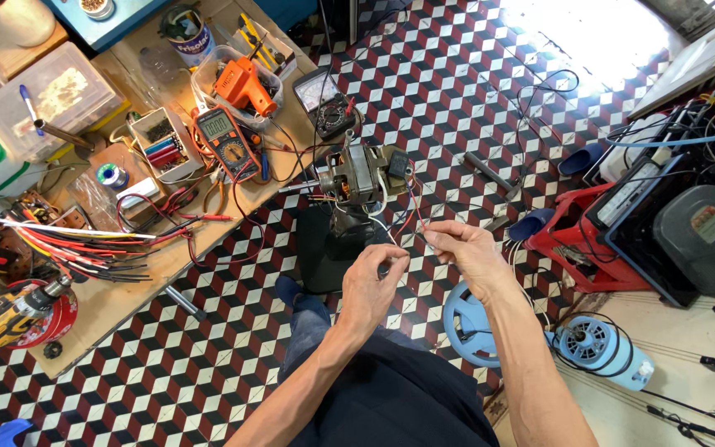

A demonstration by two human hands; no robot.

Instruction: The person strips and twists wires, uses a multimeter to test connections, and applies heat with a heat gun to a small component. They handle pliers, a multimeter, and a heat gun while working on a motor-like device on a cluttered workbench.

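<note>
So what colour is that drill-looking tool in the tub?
Orange tool, best seen in the head view.

Motor (356, 174): bare metal, dull grey, copper windings glinting; thin plastic-sheathed wires (414, 217), red and blue; multimeter (223, 136): matt orange rubbery case, glossy screen; workbench (117, 298): worn raw wood; floor (424, 91): smooth glazed tile, shiny in sunlight; stool (577, 244): red glossy plastic

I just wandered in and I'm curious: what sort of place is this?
Probably a small electrical repair workshop. A digital multimeter and an orange soldering gun lie on the cluttered workbench, and the person's hands work on thin wires from an electric motor.
</note>
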